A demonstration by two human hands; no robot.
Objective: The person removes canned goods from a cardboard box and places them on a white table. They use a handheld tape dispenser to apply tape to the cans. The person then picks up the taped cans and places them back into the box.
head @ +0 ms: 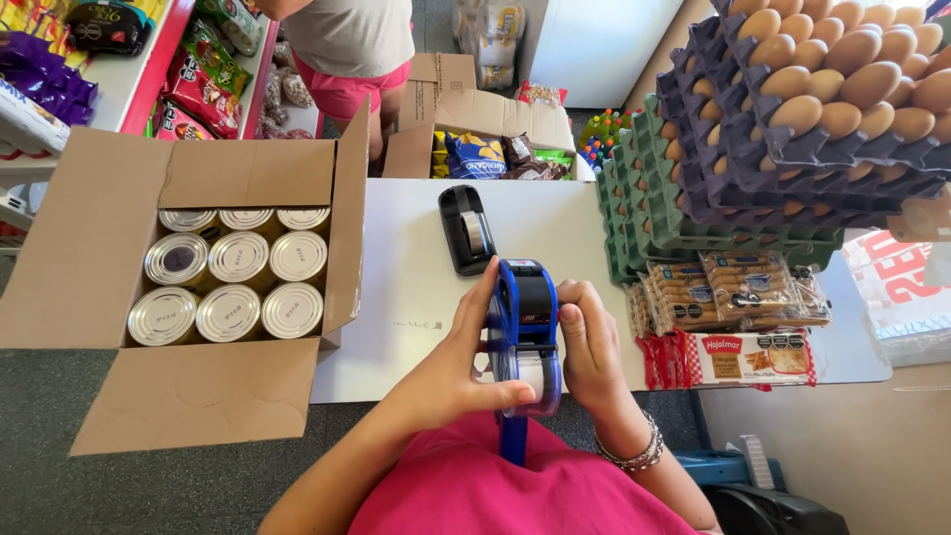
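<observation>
White table (416, 287) — carries open can carton (188, 287), black dispenser (466, 228), egg trays (713, 213), biscuit packs (738, 292).

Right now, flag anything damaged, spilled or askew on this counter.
Nothing is spilled or damaged. Only the stacked purple and green egg trays sit skewed, overhanging the white counter. Both hands grip the blue label gun.

The box (99, 248) of cans (238, 258) sits left of the worktop (406, 287); egg trays (792, 129) stand right, biscuit packs (733, 297) before them, the tape dispenser (466, 228) between.
</observation>
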